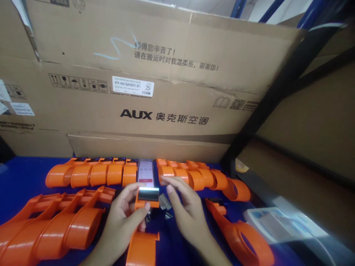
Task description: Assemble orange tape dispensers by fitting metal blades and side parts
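Observation:
My left hand (126, 208) is closed around an orange tape dispenser (142, 249), its thumb pressed on the front below a toothed metal blade (148, 194). The blade sits at the dispenser's top end, teeth facing away from me. To the right of it, my right hand (187, 207) is open with fingers stretched out, apart from the dispenser, and nothing shows in it. Between the hands, loose metal blades (165, 202) lie on the blue table surface, partly hidden behind the dispenser.
Rows of orange dispensers stand at back left (101, 174), front left (52, 232) and back right (196, 177). One more dispenser (244, 240) lies at front right, near a white packet (283, 223). A phone (146, 171) showing a timer leans before a cardboard wall (166, 92). A black post (257, 107) slants at right.

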`<state>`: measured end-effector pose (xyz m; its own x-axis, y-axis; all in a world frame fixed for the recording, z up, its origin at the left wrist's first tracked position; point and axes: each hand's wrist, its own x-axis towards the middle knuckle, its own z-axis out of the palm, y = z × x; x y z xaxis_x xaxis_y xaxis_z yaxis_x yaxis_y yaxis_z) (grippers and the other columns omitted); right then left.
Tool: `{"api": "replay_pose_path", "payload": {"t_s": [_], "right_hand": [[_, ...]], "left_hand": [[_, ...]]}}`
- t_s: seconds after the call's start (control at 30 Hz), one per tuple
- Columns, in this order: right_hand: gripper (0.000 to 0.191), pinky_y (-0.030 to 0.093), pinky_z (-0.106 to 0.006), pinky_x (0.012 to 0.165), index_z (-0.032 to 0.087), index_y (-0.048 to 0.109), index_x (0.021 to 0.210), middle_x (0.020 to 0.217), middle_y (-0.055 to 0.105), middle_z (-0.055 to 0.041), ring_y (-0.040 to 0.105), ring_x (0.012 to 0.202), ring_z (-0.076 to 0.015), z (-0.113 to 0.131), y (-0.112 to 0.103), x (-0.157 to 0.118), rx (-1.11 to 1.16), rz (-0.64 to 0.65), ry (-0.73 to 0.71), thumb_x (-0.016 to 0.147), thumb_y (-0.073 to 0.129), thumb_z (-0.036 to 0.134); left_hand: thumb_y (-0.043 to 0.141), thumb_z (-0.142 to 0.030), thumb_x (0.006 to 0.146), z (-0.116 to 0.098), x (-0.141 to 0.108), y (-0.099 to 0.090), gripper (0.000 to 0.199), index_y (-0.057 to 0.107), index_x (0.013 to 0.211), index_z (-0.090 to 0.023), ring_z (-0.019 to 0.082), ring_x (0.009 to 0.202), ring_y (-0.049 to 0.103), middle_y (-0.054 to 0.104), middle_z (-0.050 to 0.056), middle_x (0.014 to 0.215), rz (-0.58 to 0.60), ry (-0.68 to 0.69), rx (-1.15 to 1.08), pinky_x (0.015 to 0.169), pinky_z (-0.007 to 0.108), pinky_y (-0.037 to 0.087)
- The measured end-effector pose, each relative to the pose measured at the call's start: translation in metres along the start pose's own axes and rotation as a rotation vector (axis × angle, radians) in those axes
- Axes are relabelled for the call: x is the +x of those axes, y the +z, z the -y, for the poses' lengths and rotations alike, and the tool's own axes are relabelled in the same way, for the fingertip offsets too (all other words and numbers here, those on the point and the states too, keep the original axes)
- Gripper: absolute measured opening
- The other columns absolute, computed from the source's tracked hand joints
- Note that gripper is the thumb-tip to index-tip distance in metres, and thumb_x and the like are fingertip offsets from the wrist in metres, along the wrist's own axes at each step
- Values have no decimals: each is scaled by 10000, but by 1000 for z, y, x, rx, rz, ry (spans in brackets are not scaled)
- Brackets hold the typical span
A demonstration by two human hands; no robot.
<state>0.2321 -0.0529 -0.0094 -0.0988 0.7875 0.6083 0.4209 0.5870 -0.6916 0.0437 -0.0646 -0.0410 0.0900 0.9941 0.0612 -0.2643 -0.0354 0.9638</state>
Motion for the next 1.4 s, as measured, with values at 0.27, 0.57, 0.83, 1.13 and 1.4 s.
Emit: {"api": "replay_pose_path", "payload": {"t_s": [0.27, 0.57, 0.83, 1.13, 1.4], "right_hand": [[172, 466, -330, 659, 236, 745, 943, 874, 767, -81, 736, 847, -285, -25, -25, 7, -856, 418, 391, 966, 592, 314], [107, 496, -385, 712, 215, 736, 871, 915, 768, -119, 741, 916, -336, -34, -22, 3, -930, 531, 423, 883, 690, 311], [89, 487, -374, 731, 197, 707, 896, 924, 754, -134, 723, 927, -324, -30, -16, 1, -911, 503, 350, 886, 655, 269], [51, 436, -289, 647, 221, 661, 849, 862, 745, -64, 702, 813, -240, -16, -14, 3, -729, 334, 285, 874, 658, 265], [63, 398, -235, 544, 229, 625, 885, 650, 634, 41, 596, 576, -153, -20, -6, 1, -348, 360, 239, 885, 598, 172]], "left_hand": [[817, -313, 790, 1, 1, -5, 444, 649, 1198, -265, 70, 446, 573, 725, 80, 1166, -57, -35, 23, 421, 231, 471], [805, -334, 820, 2, 0, -5, 448, 623, 1224, -271, 70, 453, 562, 720, 63, 1128, -31, -12, 36, 438, 234, 477], [799, -341, 822, 4, 5, -3, 417, 621, 1192, -268, 76, 469, 572, 714, 51, 1094, -46, 0, 25, 447, 238, 484], [802, -338, 801, 5, 6, -4, 433, 641, 1197, -267, 97, 470, 574, 728, 30, 969, -50, -24, 27, 455, 244, 490], [784, -321, 818, 8, 4, -6, 428, 631, 1215, -272, 92, 486, 574, 739, 57, 1069, -34, -7, 50, 482, 257, 506]]}}
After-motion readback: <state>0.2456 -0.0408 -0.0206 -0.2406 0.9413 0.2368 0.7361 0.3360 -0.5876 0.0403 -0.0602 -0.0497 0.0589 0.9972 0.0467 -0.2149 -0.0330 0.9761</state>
